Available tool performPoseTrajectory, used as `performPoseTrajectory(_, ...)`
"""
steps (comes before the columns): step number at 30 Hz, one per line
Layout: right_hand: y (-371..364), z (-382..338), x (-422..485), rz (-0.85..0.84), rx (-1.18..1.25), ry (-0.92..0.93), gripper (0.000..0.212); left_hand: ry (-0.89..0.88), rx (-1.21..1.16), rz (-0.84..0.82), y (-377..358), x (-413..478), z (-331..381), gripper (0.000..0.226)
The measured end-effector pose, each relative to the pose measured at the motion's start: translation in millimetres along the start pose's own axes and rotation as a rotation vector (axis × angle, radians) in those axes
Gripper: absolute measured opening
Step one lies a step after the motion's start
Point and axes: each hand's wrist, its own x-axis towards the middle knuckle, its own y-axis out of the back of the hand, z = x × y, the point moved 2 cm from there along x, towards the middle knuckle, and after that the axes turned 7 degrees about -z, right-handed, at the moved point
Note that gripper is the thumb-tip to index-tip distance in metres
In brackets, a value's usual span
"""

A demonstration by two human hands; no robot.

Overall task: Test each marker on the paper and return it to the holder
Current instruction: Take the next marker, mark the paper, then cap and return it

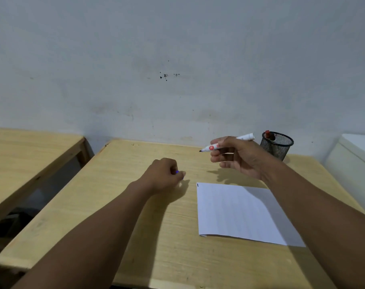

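Note:
My right hand (238,157) holds a white marker (212,147) with red print, uncapped, its dark tip pointing left above the table. My left hand (165,174) is closed on a small blue cap (177,172), of which only a bit shows between the fingers. A white sheet of paper (240,213) lies on the wooden table (135,226) below my right hand, with one short dark mark at its top left corner. A black mesh holder (278,146) stands at the back right, with a red-capped marker (267,134) inside.
A second wooden table (27,155) stands to the left across a gap. A white box-like object (356,163) sits at the right edge. The grey wall rises right behind the table.

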Motion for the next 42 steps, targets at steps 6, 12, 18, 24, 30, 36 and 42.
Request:
performPoseTrajectory(6,-15.4,40.8,0.9,0.185,-0.227,0.043,0.008,-0.024,0.159,-0.001,-25.8,-2.6,3.6,0.025)
performPoseTrajectory(12,-27.5,74.1,-2.2,0.238,-0.108,0.043,0.006,0.0,0.053,-0.005,-35.2,-2.5,-1.4,0.029)
performPoseTrajectory(18,-27.6,85.8,0.5,0.314,-0.077,0.072,0.008,0.04,0.074,-0.198,-28.3,4.0,1.1,0.085)
performPoseTrajectory(24,-22.9,96.1,5.4,0.338,-0.149,0.074,0.014,0.073,0.139,-0.253,-29.2,5.8,7.0,0.091)
performPoseTrajectory(30,-23.4,99.2,7.2,0.324,-0.258,0.086,0.013,0.097,0.141,-0.271,-30.4,6.8,7.9,0.094)
performPoseTrajectory(36,-27.6,95.2,3.3,0.316,-0.301,0.07,0.015,0.107,0.137,-0.246,-31.5,5.3,6.2,0.094)
performPoseTrajectory(42,-21.3,81.7,-1.1,0.361,-0.048,0.025,0.003,0.083,-0.111,-0.185,-25.4,6.6,0.9,0.047)
